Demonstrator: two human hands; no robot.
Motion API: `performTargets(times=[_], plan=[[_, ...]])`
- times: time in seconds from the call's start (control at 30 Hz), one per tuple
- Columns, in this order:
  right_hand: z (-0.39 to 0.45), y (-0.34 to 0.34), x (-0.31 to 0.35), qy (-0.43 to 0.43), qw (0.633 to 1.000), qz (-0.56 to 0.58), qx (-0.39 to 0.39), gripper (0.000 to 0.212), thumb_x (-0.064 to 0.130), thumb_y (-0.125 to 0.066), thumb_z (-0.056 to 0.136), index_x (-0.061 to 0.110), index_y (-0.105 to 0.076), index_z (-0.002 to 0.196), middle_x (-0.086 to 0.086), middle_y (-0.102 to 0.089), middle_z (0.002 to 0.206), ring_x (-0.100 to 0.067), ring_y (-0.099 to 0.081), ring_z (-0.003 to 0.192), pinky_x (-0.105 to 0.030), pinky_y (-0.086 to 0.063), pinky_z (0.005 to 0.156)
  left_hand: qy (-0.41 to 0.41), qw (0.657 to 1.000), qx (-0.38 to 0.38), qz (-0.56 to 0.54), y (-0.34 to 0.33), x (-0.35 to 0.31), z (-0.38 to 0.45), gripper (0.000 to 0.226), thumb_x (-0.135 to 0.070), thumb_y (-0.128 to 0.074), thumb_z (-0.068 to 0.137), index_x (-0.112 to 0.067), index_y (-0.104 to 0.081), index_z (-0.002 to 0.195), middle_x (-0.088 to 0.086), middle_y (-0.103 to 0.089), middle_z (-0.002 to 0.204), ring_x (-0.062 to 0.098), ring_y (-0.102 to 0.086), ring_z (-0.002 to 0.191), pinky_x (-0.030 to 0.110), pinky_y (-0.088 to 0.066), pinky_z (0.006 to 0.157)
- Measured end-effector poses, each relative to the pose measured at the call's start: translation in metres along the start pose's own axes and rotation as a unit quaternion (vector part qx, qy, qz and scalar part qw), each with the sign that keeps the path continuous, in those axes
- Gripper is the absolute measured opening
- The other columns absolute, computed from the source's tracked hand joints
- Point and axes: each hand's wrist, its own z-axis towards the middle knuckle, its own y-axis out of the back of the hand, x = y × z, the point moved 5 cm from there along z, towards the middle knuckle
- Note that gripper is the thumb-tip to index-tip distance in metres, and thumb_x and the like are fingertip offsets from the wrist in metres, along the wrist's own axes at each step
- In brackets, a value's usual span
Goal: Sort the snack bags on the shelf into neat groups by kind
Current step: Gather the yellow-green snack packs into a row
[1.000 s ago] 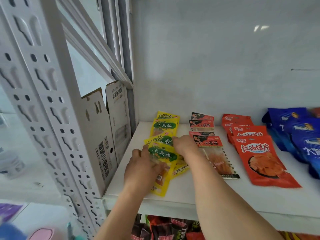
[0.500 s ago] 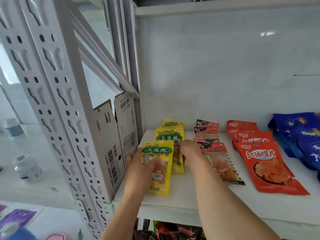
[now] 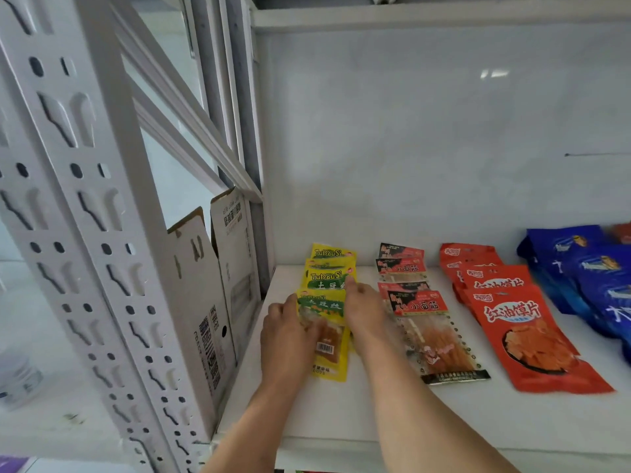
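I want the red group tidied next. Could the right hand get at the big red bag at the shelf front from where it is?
Probably yes. The right hand rests by the yellow snack bags; the large red snack bag lies flat and uncovered further right, with only flat clear-fronted packets lying between.

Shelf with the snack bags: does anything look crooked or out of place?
Mostly tidy rows. The front yellow bag lies slightly tilted against the yellow bags behind it; the left hand and right hand flank it. Nothing looks spilled or torn.
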Motion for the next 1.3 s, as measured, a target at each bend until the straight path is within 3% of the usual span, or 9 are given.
performTargets(times=[0.17,0.33,0.57,0.8,0.87,0.97,1.03,1.13,1.3], plan=[[0.004,-0.007,-0.002,-0.004,1.000,-0.026,0.017,0.057,0.047,-0.039,0.105,-0.001,-0.059,0.126,-0.019,-0.062,0.128,-0.034,-0.058,0.117,-0.032,-0.044,0.089,0.013,0.999,0.036,0.017,-0.011,0.002,0.007,0.063,-0.047,-0.059,0.097,-0.017,-0.040,0.148,0.011,-0.046,0.135,0.033,-0.044,0.126,0.040,-0.040,0.103],[0.007,-0.011,-0.004,0.007,0.996,-0.085,0.027,0.070,0.048,-0.044,0.103,-0.002,-0.034,0.150,-0.022,-0.041,0.153,-0.035,-0.039,0.141,-0.039,-0.034,0.111,0.041,0.996,0.082,-0.019,-0.019,0.003,0.012,0.059,-0.046,-0.060,0.095,-0.015,-0.044,0.143,0.013,-0.044,0.136,0.036,-0.046,0.127,0.044,-0.042,0.105],[0.025,-0.010,-0.006,0.028,0.990,-0.131,0.041,0.076,0.052,-0.043,0.102,0.008,-0.017,0.158,-0.013,-0.029,0.162,-0.032,-0.029,0.148,-0.044,-0.028,0.116,0.078,0.993,0.062,-0.062,-0.009,-0.001,0.046,0.082,-0.057,-0.052,0.097,-0.009,-0.026,0.159,0.014,-0.027,0.164,0.034,-0.027,0.150,0.044,-0.028,0.118],[0.050,-0.020,-0.010,0.042,0.991,-0.115,0.060,0.071,0.055,-0.045,0.100,0.011,-0.028,0.154,-0.013,-0.048,0.150,-0.034,-0.045,0.138,-0.043,-0.039,0.108,0.099,0.982,0.135,-0.086,-0.035,0.008,0.096,0.090,-0.070,-0.042,0.095,-0.013,-0.019,0.161,0.016,-0.035,0.162,0.033,-0.034,0.149,0.047,-0.033,0.119],[0.056,-0.025,-0.011,0.053,0.990,-0.111,0.061,0.060,0.054,-0.045,0.099,0.016,-0.038,0.145,-0.010,-0.059,0.138,-0.033,-0.055,0.127,-0.044,-0.045,0.103,0.087,0.981,0.153,-0.076,-0.041,0.006,0.102,0.089,-0.076,-0.038,0.092,-0.016,-0.029,0.158,0.014,-0.044,0.156,0.033,-0.043,0.143,0.045,-0.037,0.115],[0.062,-0.031,-0.012,0.058,0.986,-0.134,0.077,0.056,0.055,-0.042,0.100,0.020,-0.038,0.143,-0.008,-0.062,0.135,-0.034,-0.058,0.123,-0.047,-0.045,0.102,0.065,0.986,0.140,-0.067,-0.046,0.009,0.107,0.085,-0.085,-0.032,0.077,-0.024,-0.054,0.132,0.007,-0.066,0.130,0.029,-0.061,0.119,0.046,-0.048,0.103],[0.066,-0.034,-0.012,0.056,0.985,-0.139,0.087,0.055,0.054,-0.041,0.100,0.022,-0.038,0.144,-0.007,-0.060,0.137,-0.034,-0.057,0.124,-0.048,-0.044,0.104,0.065,0.987,0.133,-0.067,-0.047,0.011,0.107,0.066,-0.073,-0.039,0.089,-0.023,-0.056,0.128,0.007,-0.067,0.126,0.030,-0.062,0.116,0.047,-0.049,0.100],[0.071,-0.038,-0.011,0.054,0.986,-0.125,0.094,0.050,0.052,-0.042,0.100,0.021,-0.042,0.140,-0.007,-0.057,0.139,-0.033,-0.056,0.126,-0.049,-0.043,0.105,0.069,0.988,0.122,-0.069,-0.043,0.011,0.107,0.051,-0.058,-0.044,0.100,-0.020,-0.052,0.132,0.008,-0.066,0.130,0.031,-0.061,0.118,0.046,-0.048,0.102],[0.081,-0.040,0.003,0.067,0.977,-0.190,0.075,0.070,0.056,-0.037,0.100,0.013,-0.029,0.154,-0.015,-0.032,0.158,-0.036,-0.038,0.141,-0.051,-0.034,0.114,0.094,0.990,0.091,-0.059,-0.027,0.007,0.091,0.080,-0.061,-0.042,0.100,-0.012,-0.023,0.160,0.014,-0.034,0.162,0.032,-0.037,0.147,0.047,-0.034,0.118]])
